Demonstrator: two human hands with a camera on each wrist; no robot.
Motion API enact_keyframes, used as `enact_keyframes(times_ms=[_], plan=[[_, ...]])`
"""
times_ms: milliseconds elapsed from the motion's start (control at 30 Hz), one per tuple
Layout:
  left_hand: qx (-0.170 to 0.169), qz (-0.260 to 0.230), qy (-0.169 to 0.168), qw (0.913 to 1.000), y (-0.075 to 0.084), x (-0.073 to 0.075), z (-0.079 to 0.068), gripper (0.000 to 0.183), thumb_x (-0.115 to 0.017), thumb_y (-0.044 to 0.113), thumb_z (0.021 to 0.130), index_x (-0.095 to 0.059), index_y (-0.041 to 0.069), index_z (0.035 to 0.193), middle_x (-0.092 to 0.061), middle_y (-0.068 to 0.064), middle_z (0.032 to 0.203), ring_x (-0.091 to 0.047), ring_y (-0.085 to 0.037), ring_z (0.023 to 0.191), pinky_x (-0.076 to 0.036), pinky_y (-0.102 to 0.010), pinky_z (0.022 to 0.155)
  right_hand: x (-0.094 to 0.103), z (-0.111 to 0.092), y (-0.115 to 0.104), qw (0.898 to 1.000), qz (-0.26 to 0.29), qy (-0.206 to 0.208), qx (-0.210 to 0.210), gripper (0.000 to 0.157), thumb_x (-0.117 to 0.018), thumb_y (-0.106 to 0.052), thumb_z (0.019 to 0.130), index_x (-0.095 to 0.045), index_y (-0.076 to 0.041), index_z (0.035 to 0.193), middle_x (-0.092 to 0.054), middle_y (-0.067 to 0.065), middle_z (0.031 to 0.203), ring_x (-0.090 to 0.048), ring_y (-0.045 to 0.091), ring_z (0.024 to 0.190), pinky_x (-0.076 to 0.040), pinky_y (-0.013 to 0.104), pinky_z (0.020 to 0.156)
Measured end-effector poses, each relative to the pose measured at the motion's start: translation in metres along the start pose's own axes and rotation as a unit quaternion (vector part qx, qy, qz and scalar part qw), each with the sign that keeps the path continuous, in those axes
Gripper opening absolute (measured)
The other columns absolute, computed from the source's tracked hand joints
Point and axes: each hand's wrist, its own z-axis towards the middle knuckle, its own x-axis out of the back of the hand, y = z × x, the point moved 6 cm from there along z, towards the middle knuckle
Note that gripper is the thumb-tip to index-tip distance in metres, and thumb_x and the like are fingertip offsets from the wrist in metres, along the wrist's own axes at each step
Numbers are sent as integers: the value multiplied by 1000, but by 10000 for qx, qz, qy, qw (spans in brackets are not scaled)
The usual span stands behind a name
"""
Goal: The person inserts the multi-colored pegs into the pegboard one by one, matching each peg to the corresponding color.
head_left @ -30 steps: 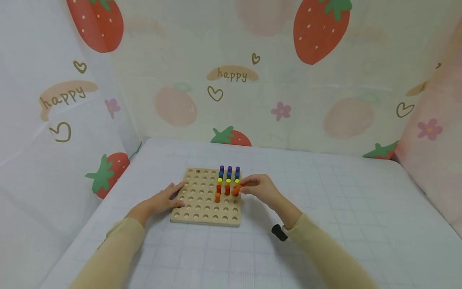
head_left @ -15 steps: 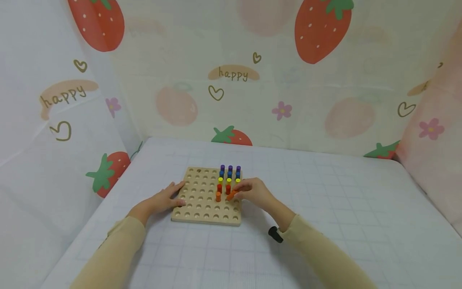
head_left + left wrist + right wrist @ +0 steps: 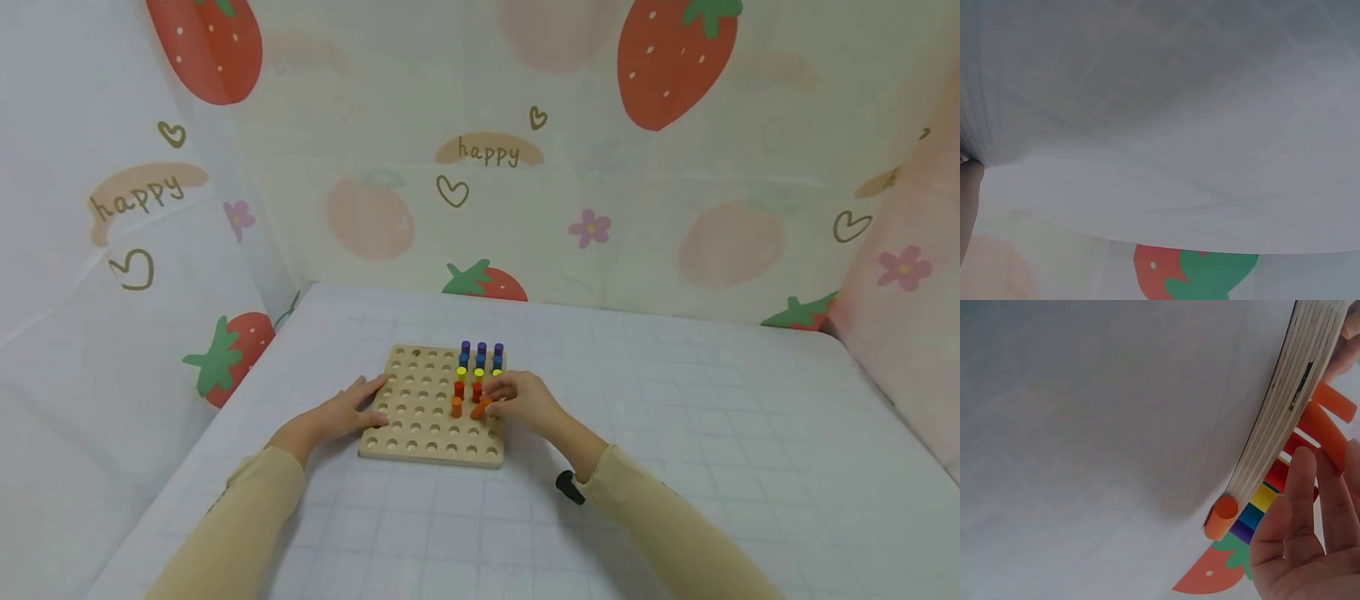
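Note:
A wooden pegboard (image 3: pixel 420 433) with rows of round holes lies on the table. My left hand (image 3: pixel 337 414) rests on its left edge, fingers spread; in the left wrist view only a bit of a finger (image 3: pixel 967 194) shows. My right hand (image 3: pixel 528 402) pinches an orange peg (image 3: pixel 1329 434) between thumb and fingers. That peg leans, its lower end at the board beside a standing orange peg (image 3: pixel 457 407). Behind stand red pegs (image 3: pixel 459 389), yellow pegs (image 3: pixel 461 374), blue pegs (image 3: pixel 480 362) and purple pegs (image 3: pixel 482 347). My right hand partly hides the right column.
Another orange peg (image 3: pixel 1220 515) lies by the board's side edge in the right wrist view. A white grid-patterned cloth (image 3: pixel 675 417) covers the table. Behind it hangs a strawberry-print curtain (image 3: pixel 600 167). A black device (image 3: pixel 570 487) sits at my right wrist.
My right hand has moved left and slightly nearer with the orange peg, from over the right column to the middle column of the pegs. My left hand stays on the board.

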Motion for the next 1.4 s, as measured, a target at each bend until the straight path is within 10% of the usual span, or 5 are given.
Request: enact_keyframes(times_ms=[567,1033,1400], plan=[[-246,-26,55,9997,1,-1,1,87,-61,44,94,-14,3,155,2,-35,155,6,-57,139,0,-69,107,0,-2,-6,9996,-267,-35,104,15,-73,-7,87,-75,-4,102,-66,1,94,-57,16,88,-52,26,73],[-140,20,26,9999,4,1,-1,84,-59,42,96,-13,4,155,3,-34,155,6,-56,139,0,-69,108,41,6,12,9937,288,931,-554,27,-69,-4,89,-67,1,116,-65,12,102,-58,23,90,-49,31,76],[-235,66,61,9997,6,1,-3,84,-60,41,95,-15,1,154,1,-36,154,5,-57,139,0,-67,109,42,17,34,9901,184,196,-1375,50,-67,-10,93,-52,-4,140,-62,17,121,-56,20,92,-49,31,80]])
